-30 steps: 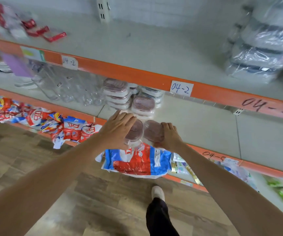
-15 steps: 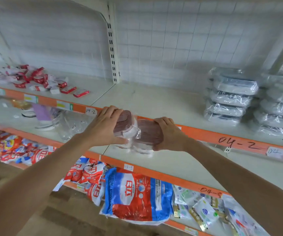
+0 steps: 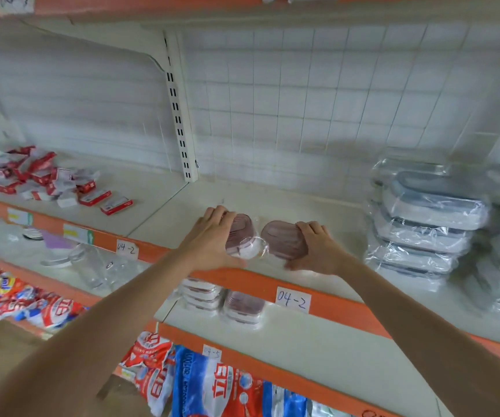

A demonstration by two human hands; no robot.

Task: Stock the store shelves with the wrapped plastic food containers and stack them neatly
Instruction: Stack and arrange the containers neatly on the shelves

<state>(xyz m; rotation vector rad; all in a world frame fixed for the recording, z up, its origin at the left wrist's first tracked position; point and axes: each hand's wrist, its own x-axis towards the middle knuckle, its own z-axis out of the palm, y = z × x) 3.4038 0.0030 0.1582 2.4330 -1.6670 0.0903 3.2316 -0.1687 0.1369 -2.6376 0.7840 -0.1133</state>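
My left hand [image 3: 212, 236] grips a stack of wrapped pink-lidded containers [image 3: 242, 239], and my right hand [image 3: 318, 251] grips a second such stack [image 3: 285, 239] right beside it. Both stacks sit over the front part of the upper shelf [image 3: 272, 197], just behind its orange edge; whether they touch the shelf I cannot tell. More wrapped pink-lidded containers [image 3: 224, 302] stand stacked on the shelf below, under my hands.
Stacks of larger wrapped grey-lidded containers [image 3: 423, 224] fill the right of the upper shelf. Small red and white packets [image 3: 47, 182] lie at its left. Clear glassware [image 3: 92, 263] sits on the lower shelf's left. Detergent bags [image 3: 200, 383] hang below. An upright post [image 3: 179, 124] stands behind.
Both hands have carried the two pink-lidded stacks up from the lower shelf level and forward over the upper shelf. The view has tilted upward.
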